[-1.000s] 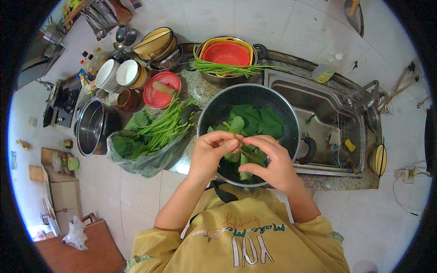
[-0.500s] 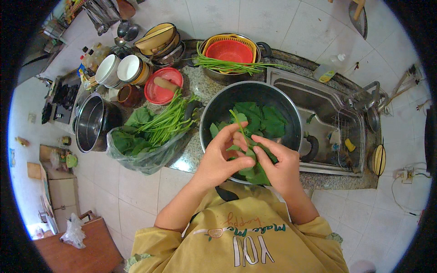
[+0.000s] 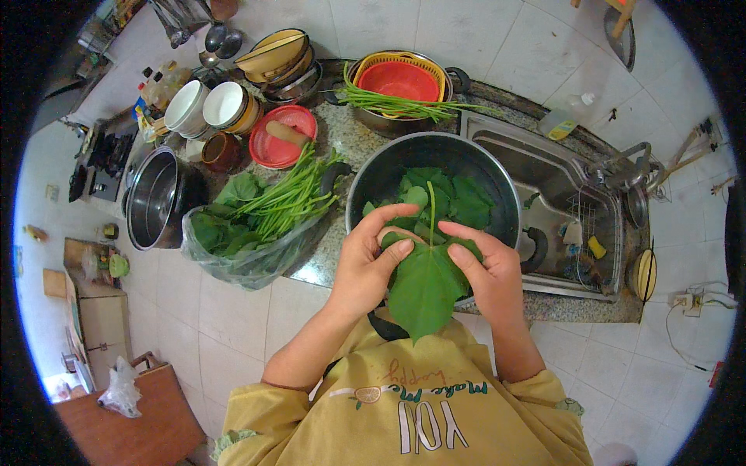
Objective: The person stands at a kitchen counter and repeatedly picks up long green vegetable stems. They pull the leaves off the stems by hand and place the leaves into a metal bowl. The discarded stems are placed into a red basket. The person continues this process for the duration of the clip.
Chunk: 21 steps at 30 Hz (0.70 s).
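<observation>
Grip: left hand (image 3: 369,260) and right hand (image 3: 488,268) both pinch one big leaf (image 3: 426,289) at its upper corners, thumbs and fingers closed on the blade, stalk pointing up between them.
Change: half a second ago the hands were low in the pot among the greens; now they are raised to its near rim with a single leaf spread flat, tip hanging toward the chest. One leaf has been singled out and opened for handling.
Leaf: over the near rim of the pot (image 3: 373,175), partly hanging off the bench (image 3: 342,140) edge.
Pot: dark round metal, holds a loose pile of picked leaves (image 3: 454,198).
Left of pot: clear bag (image 3: 249,260) with stemmed greens (image 3: 284,202) spilling toward the pot.
Further left of pot: steel pot (image 3: 155,198), nothing visible inside.
Behind pot: orange colander (image 3: 400,78) set in a pan, long green stalks (image 3: 392,102) laid across it; red lid (image 3: 284,136); white cups (image 3: 206,107); stacked bowls (image 3: 276,54).
Right of pot: sink (image 3: 559,194) with a rack and sponge.
</observation>
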Available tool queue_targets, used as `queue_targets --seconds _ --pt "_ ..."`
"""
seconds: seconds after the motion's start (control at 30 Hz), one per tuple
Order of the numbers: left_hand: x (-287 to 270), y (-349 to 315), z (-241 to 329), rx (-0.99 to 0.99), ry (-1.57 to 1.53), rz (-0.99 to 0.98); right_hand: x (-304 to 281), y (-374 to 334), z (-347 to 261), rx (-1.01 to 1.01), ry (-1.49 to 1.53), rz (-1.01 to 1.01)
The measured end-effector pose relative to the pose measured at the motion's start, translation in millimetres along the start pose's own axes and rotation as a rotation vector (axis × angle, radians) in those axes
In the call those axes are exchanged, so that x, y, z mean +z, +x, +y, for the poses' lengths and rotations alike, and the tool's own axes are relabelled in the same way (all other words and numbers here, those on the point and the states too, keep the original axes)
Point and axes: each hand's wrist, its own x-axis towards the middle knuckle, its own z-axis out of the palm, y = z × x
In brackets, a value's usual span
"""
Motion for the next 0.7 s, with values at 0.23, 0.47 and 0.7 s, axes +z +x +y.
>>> queue_targets --seconds 0.23,0.47,0.7 --pt "-6.1 -0.2 -7.3 0.11 0.174 -0.042 -1.4 -0.2 1.4 -0.017 -0.04 -0.049" --pt "0.5 -4.1 -4.0 0.071 0.188 -0.006 2.1 -3.2 2.5 -0.005 -0.035 -0.058" --pt "1.5 -3.1 -5.2 0.062 0.115 0.066 3.3 -2.6 -0.6 0.025 -0.043 -0.099"
